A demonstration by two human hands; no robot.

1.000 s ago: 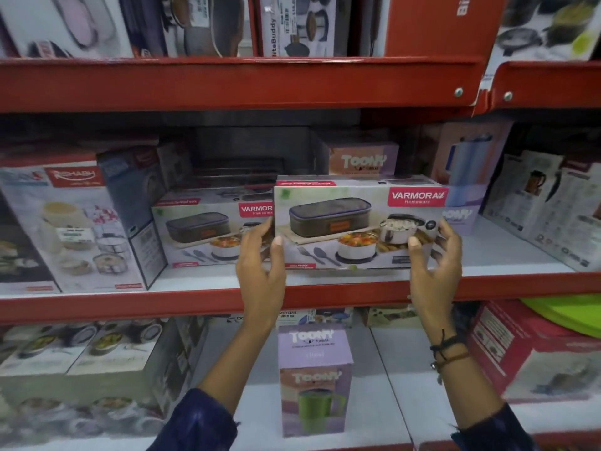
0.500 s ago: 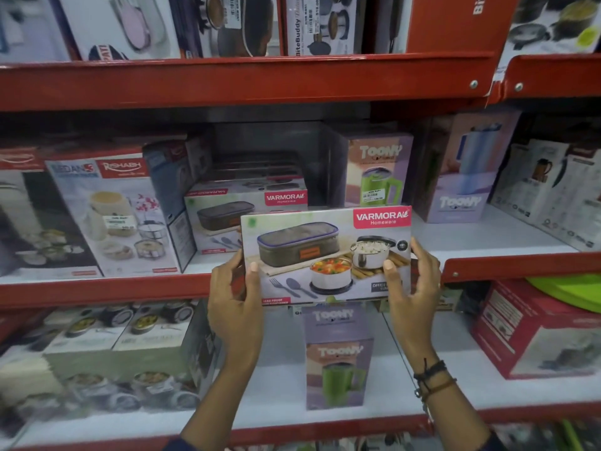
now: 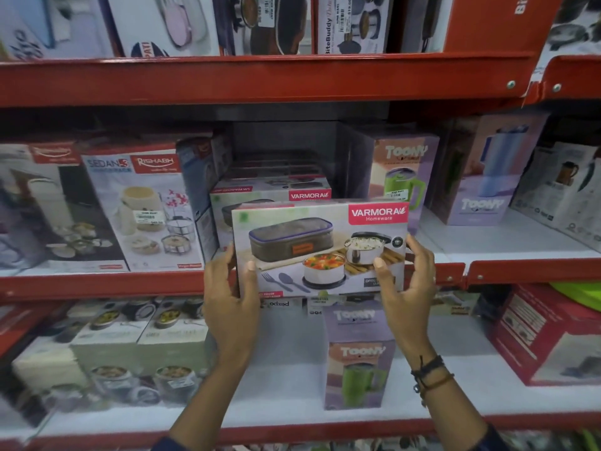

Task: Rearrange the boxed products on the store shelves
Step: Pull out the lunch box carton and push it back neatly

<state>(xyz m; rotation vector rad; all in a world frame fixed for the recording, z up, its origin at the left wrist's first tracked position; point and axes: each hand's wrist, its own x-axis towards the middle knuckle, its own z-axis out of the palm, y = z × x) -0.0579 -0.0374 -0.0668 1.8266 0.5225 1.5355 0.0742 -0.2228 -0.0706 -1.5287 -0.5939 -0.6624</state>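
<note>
This is a shop, its housewares aisle. Red metal shelves (image 3: 260,81) run in tiers, each packed with boxed goods facing out: Varmora lunch-box cartons (image 3: 320,247), Toony mug boxes (image 3: 403,172), a Rishabh tiffin carton (image 3: 146,209) and cookware boxes (image 3: 270,24) above. Several boxes carry white price stickers (image 3: 149,218) (the figures are too blurred to read).

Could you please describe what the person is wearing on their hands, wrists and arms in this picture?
Both hands are bare, without gloves. The right wrist carries several thin bracelets, black cords and a brown band. Dark blue sleeves show near the bottom edge on both arms. The left hand shows no jewellery.
</note>
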